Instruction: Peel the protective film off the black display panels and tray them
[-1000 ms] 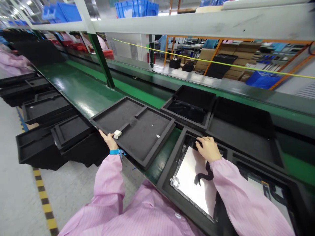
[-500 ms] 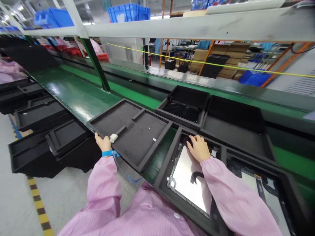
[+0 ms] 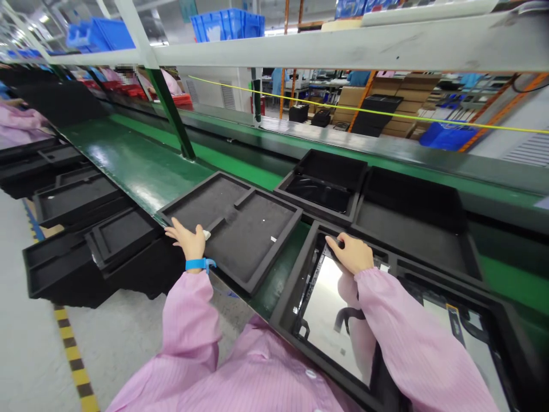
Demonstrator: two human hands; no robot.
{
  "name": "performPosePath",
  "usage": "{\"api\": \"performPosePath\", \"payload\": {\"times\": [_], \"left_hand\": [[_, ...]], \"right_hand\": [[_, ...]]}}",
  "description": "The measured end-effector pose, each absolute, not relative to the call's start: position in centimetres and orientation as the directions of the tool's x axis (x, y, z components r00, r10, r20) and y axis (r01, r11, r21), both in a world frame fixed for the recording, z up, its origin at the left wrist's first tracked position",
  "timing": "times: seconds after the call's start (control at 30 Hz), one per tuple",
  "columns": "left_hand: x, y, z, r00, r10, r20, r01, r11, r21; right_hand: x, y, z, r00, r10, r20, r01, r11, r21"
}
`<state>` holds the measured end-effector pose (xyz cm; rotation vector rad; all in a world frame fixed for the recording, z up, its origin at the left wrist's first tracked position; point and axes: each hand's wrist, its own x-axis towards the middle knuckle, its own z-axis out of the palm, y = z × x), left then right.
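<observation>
My left hand (image 3: 187, 239) is open, fingers spread over the near-left edge of a black foam tray (image 3: 253, 243) with two shallow compartments. Beside its thumb lies a small white scrap (image 3: 206, 235), partly hidden. My right hand (image 3: 354, 253) closes on the upper edge of a display panel (image 3: 330, 309) with a shiny silver back and a black ribbon strip. That panel rests in the left compartment of another black foam tray (image 3: 286, 303), its upper edge looking slightly raised. A second panel (image 3: 472, 349) lies in the right compartment, partly behind my sleeve.
Behind are a foam tray holding a dark glossy screen (image 3: 319, 191) and another foam tray (image 3: 412, 229). Stacked black trays (image 3: 72, 257) stand left of the green bench (image 3: 128, 157). A white rail (image 3: 300, 51) and green post (image 3: 174, 117) cross ahead. Another person's pink sleeve (image 3: 19, 123) shows far left.
My left hand has loosened from the tray edge and moved over it, fingers spreading. My right hand has closed on the panel's upper edge, and the reflection on the panel has shifted.
</observation>
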<state>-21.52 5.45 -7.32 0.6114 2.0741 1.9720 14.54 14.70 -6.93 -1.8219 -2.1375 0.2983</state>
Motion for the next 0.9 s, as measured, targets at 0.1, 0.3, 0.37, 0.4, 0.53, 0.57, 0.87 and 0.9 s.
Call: {"api": "performPosePath", "payload": {"times": [0.1, 0.3, 0.37, 0.4, 0.53, 0.57, 0.87, 0.9], "left_hand": [[-16.3, 4.8, -4.1, -0.647, 0.744, 0.167, 0.114, -0.123, 0.986], [-1.8, 3.4, -3.6, 0.263, 0.961, -0.083, -0.19, 0.136, 0.972], [1.5, 2.9, -4.4, 0.435, 0.889, -0.142, -0.238, 0.265, 0.935], [2.6, 2.7, -4.7, 0.489, 0.859, -0.153, -0.257, 0.31, 0.916], [4.0, 2.3, -4.4, 0.588, 0.8, -0.119, -0.437, 0.438, 0.785], [3.9, 2.3, -4.1, 0.593, 0.8, -0.094, -0.493, 0.452, 0.743], [1.4, 2.2, -1.4, 0.129, 0.992, -0.001, -0.644, 0.084, 0.76], [1.3, 2.2, -1.2, 0.005, 1.0, -0.006, -0.636, 0.008, 0.772]], "right_hand": [[15.3, 14.1, -3.1, -0.1, 0.978, 0.183, 0.825, 0.184, -0.534], [17.5, 12.5, 4.1, -0.02, 0.898, 0.44, 0.324, 0.422, -0.846], [18.2, 11.7, 5.0, -0.017, 0.853, 0.522, 0.134, 0.519, -0.844], [18.6, 11.3, 5.2, -0.023, 0.828, 0.56, 0.029, 0.56, -0.828], [19.9, 9.8, 5.1, 0.007, 0.745, 0.667, -0.288, 0.64, -0.713], [20.1, 9.7, 5.0, 0.024, 0.741, 0.671, -0.305, 0.644, -0.701], [22.8, 9.5, 3.6, 0.05, 0.99, 0.132, -0.382, 0.141, -0.913], [23.1, 9.0, 2.9, -0.005, 0.999, 0.054, -0.371, 0.048, -0.927]]}}
